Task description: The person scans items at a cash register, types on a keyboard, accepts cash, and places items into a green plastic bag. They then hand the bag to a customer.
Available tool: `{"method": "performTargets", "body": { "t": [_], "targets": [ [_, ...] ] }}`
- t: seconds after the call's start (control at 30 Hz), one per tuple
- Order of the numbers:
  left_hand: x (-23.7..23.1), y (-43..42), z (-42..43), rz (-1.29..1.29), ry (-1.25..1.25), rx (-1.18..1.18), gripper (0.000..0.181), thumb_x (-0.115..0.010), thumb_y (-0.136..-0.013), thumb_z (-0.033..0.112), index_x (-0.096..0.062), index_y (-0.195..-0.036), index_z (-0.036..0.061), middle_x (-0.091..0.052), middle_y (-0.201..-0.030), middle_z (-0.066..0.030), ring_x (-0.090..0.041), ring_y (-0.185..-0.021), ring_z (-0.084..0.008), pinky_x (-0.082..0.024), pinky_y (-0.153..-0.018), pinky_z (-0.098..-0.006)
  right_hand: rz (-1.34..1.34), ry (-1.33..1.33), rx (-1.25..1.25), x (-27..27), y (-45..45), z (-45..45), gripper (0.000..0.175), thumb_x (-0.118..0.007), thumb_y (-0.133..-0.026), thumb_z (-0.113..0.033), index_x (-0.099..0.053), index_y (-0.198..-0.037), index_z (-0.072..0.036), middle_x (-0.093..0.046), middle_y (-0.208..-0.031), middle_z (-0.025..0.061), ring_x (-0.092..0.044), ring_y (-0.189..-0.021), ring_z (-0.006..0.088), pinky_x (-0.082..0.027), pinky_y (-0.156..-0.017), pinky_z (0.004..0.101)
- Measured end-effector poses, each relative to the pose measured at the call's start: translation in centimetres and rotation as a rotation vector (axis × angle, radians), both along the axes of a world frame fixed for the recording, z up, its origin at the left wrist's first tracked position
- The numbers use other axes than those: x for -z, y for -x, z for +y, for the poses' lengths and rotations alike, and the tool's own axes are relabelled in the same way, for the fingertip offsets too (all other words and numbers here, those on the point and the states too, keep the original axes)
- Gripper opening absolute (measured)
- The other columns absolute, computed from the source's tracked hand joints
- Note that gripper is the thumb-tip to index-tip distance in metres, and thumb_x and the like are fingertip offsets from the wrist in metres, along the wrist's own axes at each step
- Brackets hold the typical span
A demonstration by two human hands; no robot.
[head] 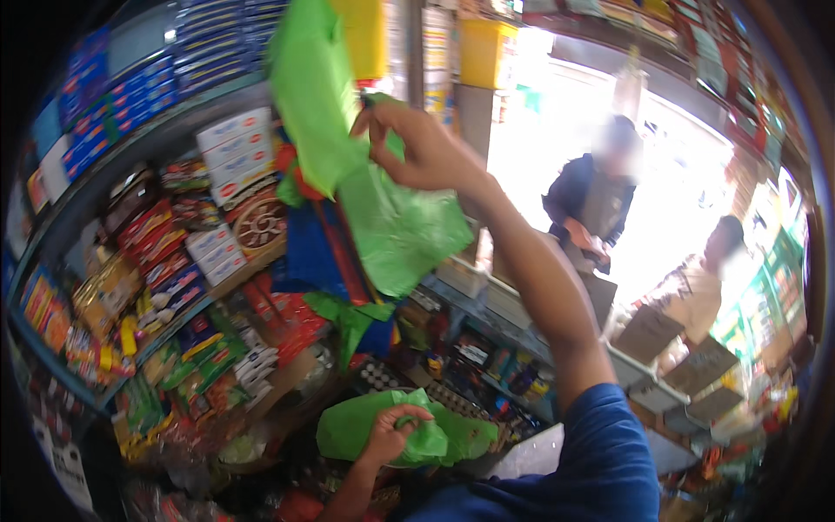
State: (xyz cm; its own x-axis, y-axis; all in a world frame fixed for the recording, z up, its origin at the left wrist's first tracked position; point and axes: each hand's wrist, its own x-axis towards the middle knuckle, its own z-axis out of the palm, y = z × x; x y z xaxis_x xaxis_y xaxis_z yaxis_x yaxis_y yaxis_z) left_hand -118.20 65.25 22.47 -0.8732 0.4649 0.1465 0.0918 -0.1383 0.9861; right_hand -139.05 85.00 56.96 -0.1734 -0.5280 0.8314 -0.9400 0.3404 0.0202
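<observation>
My right hand (411,147) is raised at the upper middle, its fingers bent beside hanging green plastic bags (313,98); whether it pinches one of them I cannot tell. More green plastic sheeting (404,228) hangs just below that hand, with blue and red bags (316,254) behind it. Low in the view, my left hand (394,430) is closed on a bunched green plastic bag (427,440), which spreads out to both sides of the fingers.
Shelves (156,85) packed with boxes and packets stand at the left. Below the hands lie small goods. Beyond a counter (509,303) at the right, one person (590,209) stands and another person (691,293) is lower down, near open cardboard boxes (646,333).
</observation>
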Motion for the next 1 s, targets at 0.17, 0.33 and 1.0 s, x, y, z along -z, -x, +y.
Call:
{"method": "performTargets", "body": {
  "t": [0.17,0.33,1.0],
  "targets": [
    [3.2,6.7,4.3,-0.141,-0.509,0.48,0.023,-0.052,-0.085,0.004,-0.069,-0.1,0.0002,-0.07,-0.101,-0.01,-0.065,-0.099,-0.0192,-0.05,-0.092,-0.032,-0.611,0.923,-0.494,17.3,-16.2,7.9,0.021,-0.061,-0.094,-0.006,-0.043,-0.103,-0.008,-0.06,-0.097,0.0113,-0.062,-0.086,0.0199,-0.052,-0.075,0.034],
    [4.2,5.0,18.3,-0.288,-0.463,0.769,0.033,-0.052,-0.091,0.016,-0.061,-0.117,-0.0019,-0.066,-0.114,-0.0133,-0.065,-0.104,-0.0231,-0.05,-0.094,-0.0353,-0.618,1.6,-0.545,28.9,-33.4,18.2,0.025,-0.052,-0.099,-0.021,-0.054,-0.12,-0.006,-0.061,-0.102,0.011,-0.063,-0.089,0.0212,-0.055,-0.079,0.0373],
    [11.9,-37.4,42.8,-0.809,0.775,2.284,0.08,-0.031,-0.101,0.065,-0.065,-0.12,-0.005,-0.069,-0.109,-0.0134,-0.064,-0.098,-0.0185,-0.05,-0.092,-0.031,-0.003,2.448,1.132,42.6,-83.7,4.9,0.053,-0.054,-0.102,-0.043,-0.055,-0.134,-0.001,-0.064,-0.125,0.0095,-0.065,-0.107,0.0187,-0.051,-0.091,0.0323]
  ]
}}
